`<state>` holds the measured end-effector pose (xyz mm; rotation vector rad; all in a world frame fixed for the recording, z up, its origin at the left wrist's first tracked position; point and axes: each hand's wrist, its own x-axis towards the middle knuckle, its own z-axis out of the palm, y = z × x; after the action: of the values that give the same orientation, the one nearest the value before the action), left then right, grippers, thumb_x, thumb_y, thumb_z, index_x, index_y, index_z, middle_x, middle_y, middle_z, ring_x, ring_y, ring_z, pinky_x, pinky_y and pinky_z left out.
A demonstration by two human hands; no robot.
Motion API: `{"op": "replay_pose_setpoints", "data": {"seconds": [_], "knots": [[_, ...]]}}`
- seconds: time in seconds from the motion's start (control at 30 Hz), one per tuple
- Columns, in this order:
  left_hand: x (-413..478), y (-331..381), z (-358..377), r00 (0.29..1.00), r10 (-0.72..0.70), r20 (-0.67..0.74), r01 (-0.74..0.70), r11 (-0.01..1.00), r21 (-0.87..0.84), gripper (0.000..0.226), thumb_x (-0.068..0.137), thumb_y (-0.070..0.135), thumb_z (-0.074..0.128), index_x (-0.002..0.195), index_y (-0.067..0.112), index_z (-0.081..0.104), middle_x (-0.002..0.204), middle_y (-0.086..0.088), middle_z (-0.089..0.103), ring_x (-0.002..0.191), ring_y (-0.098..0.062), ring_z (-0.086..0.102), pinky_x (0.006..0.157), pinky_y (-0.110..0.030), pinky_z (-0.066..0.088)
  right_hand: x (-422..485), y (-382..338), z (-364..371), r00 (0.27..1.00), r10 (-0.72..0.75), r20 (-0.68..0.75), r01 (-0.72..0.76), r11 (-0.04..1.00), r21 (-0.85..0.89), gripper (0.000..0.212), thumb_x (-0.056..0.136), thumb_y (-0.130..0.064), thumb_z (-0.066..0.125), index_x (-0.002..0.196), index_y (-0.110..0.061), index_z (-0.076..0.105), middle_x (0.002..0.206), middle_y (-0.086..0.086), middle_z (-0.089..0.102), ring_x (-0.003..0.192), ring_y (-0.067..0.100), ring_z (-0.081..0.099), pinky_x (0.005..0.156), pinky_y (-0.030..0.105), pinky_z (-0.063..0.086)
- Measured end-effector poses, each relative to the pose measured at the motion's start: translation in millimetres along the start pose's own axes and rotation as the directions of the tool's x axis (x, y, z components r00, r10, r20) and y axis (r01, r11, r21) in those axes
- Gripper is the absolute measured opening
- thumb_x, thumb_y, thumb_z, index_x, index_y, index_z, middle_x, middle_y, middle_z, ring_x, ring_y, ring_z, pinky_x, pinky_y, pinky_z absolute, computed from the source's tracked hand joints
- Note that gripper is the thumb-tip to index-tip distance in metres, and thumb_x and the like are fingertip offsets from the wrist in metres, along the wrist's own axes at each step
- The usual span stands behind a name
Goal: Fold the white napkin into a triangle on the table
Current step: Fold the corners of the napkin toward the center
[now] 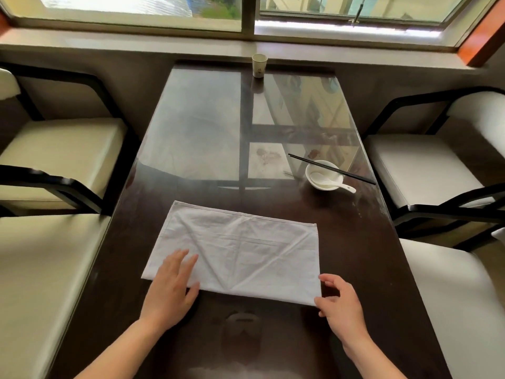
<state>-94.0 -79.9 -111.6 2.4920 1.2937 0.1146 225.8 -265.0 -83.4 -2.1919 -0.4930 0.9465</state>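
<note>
The white napkin [240, 247] lies flat as a wide rectangle on the dark glass-topped table [355, 258], near the front edge, with diagonal creases across it. My left hand [170, 288] rests palm down on the napkin's near left part, fingers spread. My right hand [340, 305] is at the napkin's near right corner, with thumb and fingers curled around that corner; whether they pinch the cloth I cannot tell.
A white bowl [323, 175] with a white spoon stands at the right, black chopsticks [332, 169] laid across it. A paper cup [259, 65] stands at the far edge by the window sill. Cream-cushioned chairs [54, 149] flank both sides of the table.
</note>
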Motion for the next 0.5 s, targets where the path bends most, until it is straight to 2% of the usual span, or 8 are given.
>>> {"op": "replay_pose_setpoints", "data": {"seconds": [0.03, 0.1, 0.2, 0.27, 0.4, 0.5], "knots": [[-6.9, 13.1, 5.5, 0.998, 0.060, -0.035, -0.060, 0.998, -0.015, 0.055, 0.087, 0.036, 0.069, 0.136, 0.017, 0.056, 0.144, -0.013, 0.050, 0.134, -0.035, 0.048, 0.108, -0.047, 0.045, -0.2, 2.0, -1.5, 1.000, 0.006, 0.013, -0.006, 1.000, 0.027, 0.049, 0.082, 0.003, 0.067, 0.106, -0.040, 0.066, 0.109, -0.012, 0.060, 0.067, 0.019, 0.069, 0.059, 0.027, 0.055], [-18.7, 40.5, 15.6, 0.985, 0.163, -0.047, -0.166, 0.985, -0.047, 0.049, 0.083, 0.046, 0.065, 0.124, 0.020, 0.064, 0.130, -0.009, 0.060, 0.119, -0.030, 0.055, 0.098, -0.044, 0.050, -0.1, 4.1, -5.5, 0.998, 0.045, 0.050, -0.050, 0.992, 0.112, 0.045, 0.082, 0.007, 0.064, 0.105, -0.030, 0.073, 0.101, -0.001, 0.070, 0.064, 0.017, 0.067, 0.060, 0.028, 0.057], [-27.1, 74.1, 30.7, 0.964, 0.263, -0.039, -0.265, 0.963, -0.056, 0.055, 0.077, 0.054, 0.069, 0.120, 0.021, 0.066, 0.122, -0.005, 0.064, 0.112, -0.026, 0.056, 0.099, -0.037, 0.044, -1.7, 4.1, -10.3, 0.995, 0.067, 0.079, -0.079, 0.984, 0.162, 0.033, 0.084, 0.007, 0.064, 0.092, -0.020, 0.078, 0.093, 0.006, 0.075, 0.060, 0.015, 0.068, 0.060, 0.025, 0.057], [-28.4, 90.1, 37.4, 0.957, 0.284, -0.053, -0.287, 0.956, -0.059, 0.058, 0.071, 0.052, 0.077, 0.118, 0.021, 0.067, 0.118, -0.004, 0.065, 0.108, -0.023, 0.056, 0.097, -0.034, 0.043, -3.1, 3.1, -12.7, 0.995, 0.066, 0.074, -0.080, 0.976, 0.203, 0.028, 0.086, 0.006, 0.064, 0.093, -0.017, 0.079, 0.094, 0.006, 0.076, 0.065, 0.017, 0.072, 0.062, 0.025, 0.059], [-24.8, 103.5, 44.1, 0.963, 0.250, -0.100, -0.256, 0.966, -0.043, 0.050, 0.066, 0.036, 0.089, 0.109, 0.019, 0.069, 0.106, -0.002, 0.067, 0.093, -0.023, 0.063, 0.084, -0.033, 0.048, -5.2, -0.4, -17.7, 0.991, 0.072, 0.109, -0.098, 0.962, 0.256, 0.034, 0.090, 0.011, 0.053, 0.101, -0.009, 0.078, 0.102, 0.005, 0.074, 0.078, 0.021, 0.077, 0.072, 0.032, 0.063], [-17.8, 103.6, 46.4, 0.955, 0.233, -0.182, -0.237, 0.971, -0.002, 0.028, 0.069, 0.015, 0.084, 0.094, 0.016, 0.070, 0.091, -0.001, 0.066, 0.078, -0.025, 0.063, 0.066, -0.036, 0.052, -10.4, -1.3, -21.2, 0.990, -0.016, 0.140, -0.009, 0.984, 0.180, 0.047, 0.084, 0.020, 0.053, 0.108, -0.013, 0.076, 0.099, 0.003, 0.077, 0.085, 0.014, 0.076, 0.074, 0.022, 0.061]]}}
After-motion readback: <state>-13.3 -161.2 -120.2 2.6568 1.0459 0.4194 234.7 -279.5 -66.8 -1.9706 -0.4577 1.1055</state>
